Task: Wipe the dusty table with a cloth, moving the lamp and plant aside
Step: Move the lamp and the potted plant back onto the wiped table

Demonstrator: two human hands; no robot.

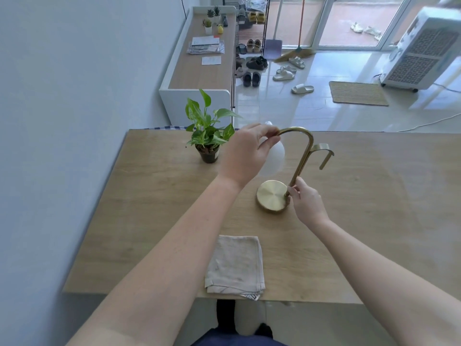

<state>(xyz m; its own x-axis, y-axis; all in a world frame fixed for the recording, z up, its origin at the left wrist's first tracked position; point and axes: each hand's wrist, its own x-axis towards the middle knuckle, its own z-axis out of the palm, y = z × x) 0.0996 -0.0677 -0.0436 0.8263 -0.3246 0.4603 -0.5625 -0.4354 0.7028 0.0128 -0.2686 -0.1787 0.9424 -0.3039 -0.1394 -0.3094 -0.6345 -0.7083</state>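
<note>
Well, below me spreads the wooden table. At its middle is the brass lamp: my left hand pinches its arch and my right hand grips the stem by the base. The folded cloth lies at the near edge, the potted plant far-left.

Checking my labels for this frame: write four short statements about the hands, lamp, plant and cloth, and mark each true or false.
1. The left hand and the right hand both hold the lamp. True.
2. The cloth lies spread out at the table's far edge. False: it lies folded at the near edge.
3. The plant stands left of the lamp. True.
4. The right hand grips the plant's pot. False: it grips the lamp's lower stem.
</note>
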